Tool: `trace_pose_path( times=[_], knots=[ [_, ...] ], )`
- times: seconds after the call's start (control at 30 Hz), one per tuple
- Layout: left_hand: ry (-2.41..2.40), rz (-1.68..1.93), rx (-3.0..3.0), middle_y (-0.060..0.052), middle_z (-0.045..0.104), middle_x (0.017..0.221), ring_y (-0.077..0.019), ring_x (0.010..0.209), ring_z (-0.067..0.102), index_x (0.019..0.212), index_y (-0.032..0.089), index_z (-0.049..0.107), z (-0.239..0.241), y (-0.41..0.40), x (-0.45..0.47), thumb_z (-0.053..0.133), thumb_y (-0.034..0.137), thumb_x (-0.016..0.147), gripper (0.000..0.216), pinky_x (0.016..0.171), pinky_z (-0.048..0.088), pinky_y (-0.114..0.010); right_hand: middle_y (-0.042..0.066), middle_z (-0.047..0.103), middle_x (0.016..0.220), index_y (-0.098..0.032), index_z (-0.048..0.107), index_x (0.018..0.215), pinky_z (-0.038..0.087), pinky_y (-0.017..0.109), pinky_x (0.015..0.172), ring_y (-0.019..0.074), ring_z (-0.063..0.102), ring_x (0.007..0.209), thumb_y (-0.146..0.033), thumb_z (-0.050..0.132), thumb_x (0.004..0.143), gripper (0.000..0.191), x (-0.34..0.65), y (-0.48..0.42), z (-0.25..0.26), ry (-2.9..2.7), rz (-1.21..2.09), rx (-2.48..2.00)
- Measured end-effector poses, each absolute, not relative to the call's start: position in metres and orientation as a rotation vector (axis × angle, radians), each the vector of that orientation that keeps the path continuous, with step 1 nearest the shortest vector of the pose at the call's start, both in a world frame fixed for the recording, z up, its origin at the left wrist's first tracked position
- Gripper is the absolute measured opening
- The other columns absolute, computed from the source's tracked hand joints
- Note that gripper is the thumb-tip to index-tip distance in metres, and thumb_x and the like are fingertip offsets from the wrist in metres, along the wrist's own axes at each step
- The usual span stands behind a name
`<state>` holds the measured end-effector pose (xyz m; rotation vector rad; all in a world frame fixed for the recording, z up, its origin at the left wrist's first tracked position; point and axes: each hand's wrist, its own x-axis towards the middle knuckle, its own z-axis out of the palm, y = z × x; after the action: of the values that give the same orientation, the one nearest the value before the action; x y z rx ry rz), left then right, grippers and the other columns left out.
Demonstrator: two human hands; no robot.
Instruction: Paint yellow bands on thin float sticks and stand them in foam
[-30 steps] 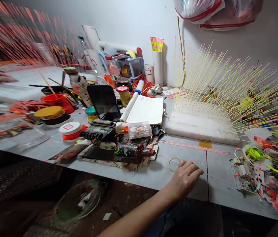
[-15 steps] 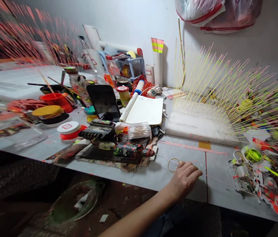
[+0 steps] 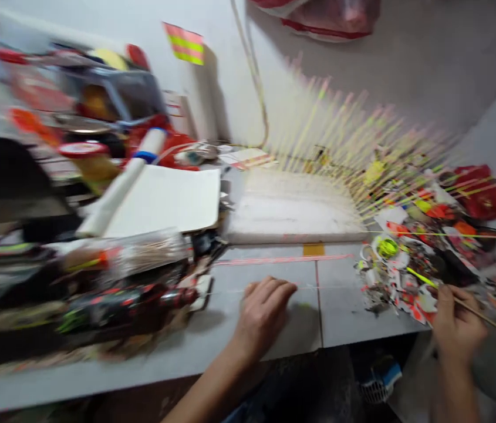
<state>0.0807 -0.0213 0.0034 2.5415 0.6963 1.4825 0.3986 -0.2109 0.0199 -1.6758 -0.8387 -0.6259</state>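
My left hand (image 3: 265,311) hovers over the grey tabletop with its fingers closed in a pinch. A thin pale rod (image 3: 225,291) runs into these fingers from a dark, paint-spattered cylinder (image 3: 128,305) on the left, and a faint length shows beyond them. At the right, my right hand (image 3: 456,323) grips a slim paintbrush (image 3: 489,326) with a wooden handle. Its yellow-green tip (image 3: 421,277) points left over a paint-smeared heap of scraps (image 3: 401,294). Motion blurs much of the left side.
Behind my left hand lies a white foam block (image 3: 292,214) bristling with thin coloured sticks (image 3: 318,129). Pink sticks (image 3: 283,259) lie along its front. An open notebook (image 3: 168,197), a bag of cotton swabs (image 3: 155,252) and a black phone-like slab (image 3: 5,182) stand left.
The view has swung right, bringing my right hand and the paintbrush fully into sight. My left hand still pinches near the rod. A yellowish ring seen beside it earlier no longer shows.
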Motion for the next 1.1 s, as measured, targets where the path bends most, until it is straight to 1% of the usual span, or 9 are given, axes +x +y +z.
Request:
trace_pose_path(
  times=[0.1, 0.27, 0.37, 0.57, 0.7, 0.8, 0.97, 1.1],
  knots=[
    [0.725, 1.523, 2.527, 0.001, 0.070, 0.079, -0.0123, 0.073, 0.064, 0.095, 0.023, 0.063, 0.003, -0.013, 0.080, 0.051, 0.013, 0.094, 0.015, 0.071, 0.039, -0.028, 0.009, 0.070, 0.083, -0.017, 0.067, 0.096, 0.054, 0.032, 0.062, 0.0219, 0.068, 0.071, -0.050, 0.057, 0.096, 0.035, 0.369, -0.206, 0.017, -0.844, -0.524, -1.679],
    [0.674, 1.518, 2.599, 0.001, 0.070, 0.079, -0.0130, 0.072, 0.064, 0.095, 0.022, 0.062, 0.003, -0.010, 0.081, 0.051, 0.017, 0.096, 0.012, 0.069, 0.039, -0.028, 0.005, 0.071, 0.084, -0.020, 0.068, 0.094, 0.057, 0.030, 0.067, 0.0199, 0.070, 0.076, -0.032, 0.065, 0.093, 0.012, 0.339, -0.202, -0.002, -0.950, -0.545, -1.570],
    [0.677, 1.539, 2.623, 0.001, 0.070, 0.078, -0.0132, 0.070, 0.064, 0.094, 0.023, 0.062, 0.001, -0.009, 0.081, 0.050, 0.018, 0.096, 0.013, 0.068, 0.039, -0.029, 0.003, 0.069, 0.082, -0.020, 0.066, 0.093, 0.056, 0.028, 0.062, 0.0182, 0.069, 0.073, -0.026, 0.067, 0.091, 0.006, 0.326, -0.198, -0.014, -0.922, -0.487, -1.509],
    [0.681, 1.522, 2.643, 0.001, 0.070, 0.079, -0.0136, 0.069, 0.064, 0.095, 0.024, 0.063, 0.002, -0.006, 0.080, 0.051, 0.018, 0.095, 0.013, 0.068, 0.040, -0.029, 0.002, 0.065, 0.077, -0.021, 0.062, 0.091, 0.051, 0.024, 0.052, 0.0157, 0.064, 0.063, -0.024, 0.063, 0.092, 0.003, 0.310, -0.193, -0.031, -0.907, -0.437, -1.507],
    [0.639, 1.481, 2.692, 0.000, 0.070, 0.079, -0.0135, 0.070, 0.064, 0.097, 0.023, 0.062, 0.005, -0.004, 0.077, 0.050, 0.017, 0.096, 0.014, 0.067, 0.041, -0.028, 0.003, 0.067, 0.078, -0.022, 0.062, 0.093, 0.054, 0.026, 0.057, 0.0171, 0.066, 0.068, -0.019, 0.057, 0.094, 0.006, 0.303, -0.187, -0.031, -1.009, -0.423, -1.477],
    [0.640, 1.498, 2.710, 0.000, 0.069, 0.079, -0.0135, 0.070, 0.064, 0.097, 0.023, 0.062, 0.004, -0.002, 0.075, 0.050, 0.017, 0.096, 0.014, 0.067, 0.042, -0.028, 0.002, 0.067, 0.080, -0.022, 0.062, 0.094, 0.054, 0.026, 0.060, 0.0164, 0.065, 0.071, -0.016, 0.056, 0.093, 0.009, 0.299, -0.181, -0.028, -1.058, -0.372, -1.493],
    [0.662, 1.508, 2.730, -0.001, 0.068, 0.080, -0.0143, 0.069, 0.064, 0.098, 0.022, 0.063, 0.002, 0.000, 0.074, 0.050, 0.018, 0.096, 0.014, 0.069, 0.043, -0.028, -0.001, 0.063, 0.074, -0.022, 0.063, 0.092, 0.050, 0.023, 0.055, 0.0127, 0.059, 0.061, -0.014, 0.059, 0.091, 0.009, 0.296, -0.171, -0.024, -1.108, -0.424, -1.493],
    [0.672, 1.499, 2.749, -0.001, 0.068, 0.080, -0.0144, 0.069, 0.064, 0.098, 0.022, 0.062, 0.003, 0.000, 0.074, 0.050, 0.020, 0.096, 0.013, 0.070, 0.042, -0.029, -0.001, 0.063, 0.074, -0.022, 0.063, 0.093, 0.049, 0.022, 0.053, 0.0117, 0.057, 0.059, -0.015, 0.059, 0.091, 0.008, 0.296, -0.167, -0.025, -1.123, -0.429, -1.503]
  ],
)
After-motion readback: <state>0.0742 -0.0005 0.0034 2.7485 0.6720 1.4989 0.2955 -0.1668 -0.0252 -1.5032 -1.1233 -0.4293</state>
